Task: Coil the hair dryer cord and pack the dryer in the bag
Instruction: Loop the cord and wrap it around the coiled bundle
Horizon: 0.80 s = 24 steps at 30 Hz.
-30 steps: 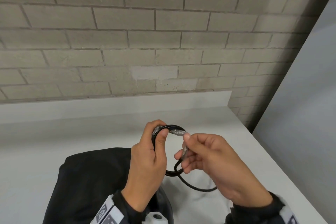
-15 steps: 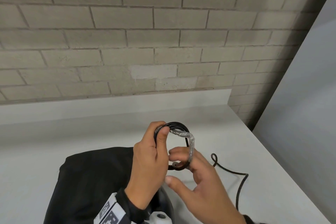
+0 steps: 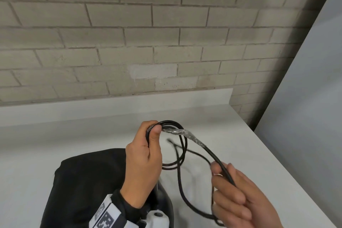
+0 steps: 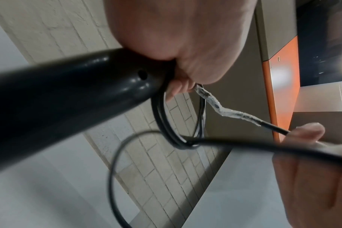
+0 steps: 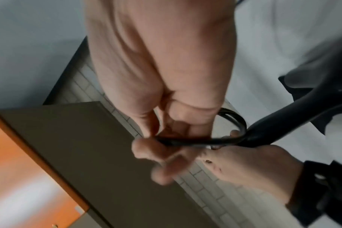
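My left hand [image 3: 154,132] grips a small coil of the black hair dryer cord [image 3: 182,146] at its top, thumb pressed over the loops. A stretch wrapped in clear tape [image 3: 185,133] leads out of the coil. Down to the right, my right hand [image 3: 221,172] pinches the cord between thumb and fingers, and slack hangs in a loop below. In the left wrist view the glossy black dryer handle [image 4: 68,95] ends at my left hand [image 4: 176,38], beside the coil [image 4: 166,123]. The black bag [image 3: 87,181] lies on the counter under my left forearm.
A white counter [image 3: 240,135] runs to a brick wall [image 3: 166,42] behind, and its right edge drops off by a grey panel [image 3: 305,98]. An orange and brown cabinet [image 4: 279,77] shows in the wrist views.
My right hand has left the coil and moved down and right, drawing a length of cord out with it. My left hand still holds the coil in the same spot.
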Each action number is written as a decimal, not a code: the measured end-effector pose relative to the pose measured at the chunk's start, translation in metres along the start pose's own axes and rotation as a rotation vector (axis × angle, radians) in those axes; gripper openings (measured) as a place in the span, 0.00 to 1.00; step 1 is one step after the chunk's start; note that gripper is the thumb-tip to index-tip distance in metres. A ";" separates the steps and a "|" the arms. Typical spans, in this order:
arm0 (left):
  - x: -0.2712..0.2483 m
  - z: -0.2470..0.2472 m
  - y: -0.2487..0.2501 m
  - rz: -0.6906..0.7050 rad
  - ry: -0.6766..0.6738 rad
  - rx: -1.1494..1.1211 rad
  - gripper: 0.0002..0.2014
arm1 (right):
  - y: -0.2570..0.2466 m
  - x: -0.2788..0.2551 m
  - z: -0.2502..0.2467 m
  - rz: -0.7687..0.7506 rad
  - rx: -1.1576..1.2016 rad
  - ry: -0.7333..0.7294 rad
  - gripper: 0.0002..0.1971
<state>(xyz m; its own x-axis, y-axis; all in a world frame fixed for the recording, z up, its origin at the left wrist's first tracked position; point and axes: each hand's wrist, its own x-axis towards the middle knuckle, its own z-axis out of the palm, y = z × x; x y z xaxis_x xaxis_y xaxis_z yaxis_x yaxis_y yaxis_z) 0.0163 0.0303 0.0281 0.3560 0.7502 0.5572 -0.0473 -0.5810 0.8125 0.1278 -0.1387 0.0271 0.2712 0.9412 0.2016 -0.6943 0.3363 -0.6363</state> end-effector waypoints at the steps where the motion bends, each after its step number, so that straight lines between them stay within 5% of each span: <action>1: 0.000 0.000 -0.001 -0.007 0.002 -0.008 0.11 | 0.000 -0.002 -0.004 0.002 -0.028 -0.011 0.19; 3: 0.000 0.000 -0.002 -0.026 0.012 -0.026 0.11 | 0.007 -0.005 -0.016 0.048 -0.095 -0.071 0.19; 8: 0.001 -0.004 -0.005 -0.048 0.039 -0.034 0.12 | 0.039 -0.010 -0.028 -0.256 -1.004 0.169 0.26; 12: 0.001 -0.005 -0.006 -0.063 0.066 -0.032 0.13 | 0.057 -0.003 -0.005 -0.823 -1.164 0.679 0.26; 15: 0.003 -0.004 -0.005 -0.064 0.095 -0.012 0.10 | 0.059 -0.002 0.017 -1.149 -1.526 0.650 0.17; 19: 0.004 -0.002 -0.001 -0.061 0.092 0.021 0.12 | 0.076 0.011 0.021 -0.998 -1.828 0.326 0.13; 21: 0.003 -0.003 0.000 -0.061 0.080 0.028 0.11 | 0.082 0.018 0.017 -0.744 -1.693 0.229 0.05; 24: 0.003 -0.005 0.000 -0.066 0.073 0.024 0.09 | 0.071 0.031 0.010 -0.314 -1.698 0.271 0.14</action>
<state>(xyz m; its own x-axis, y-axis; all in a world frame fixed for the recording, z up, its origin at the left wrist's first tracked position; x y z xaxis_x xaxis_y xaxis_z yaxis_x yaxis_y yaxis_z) 0.0125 0.0340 0.0309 0.2888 0.8074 0.5145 -0.0032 -0.5366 0.8438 0.0802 -0.0852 -0.0044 0.4638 0.7615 0.4528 0.7621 -0.0824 -0.6421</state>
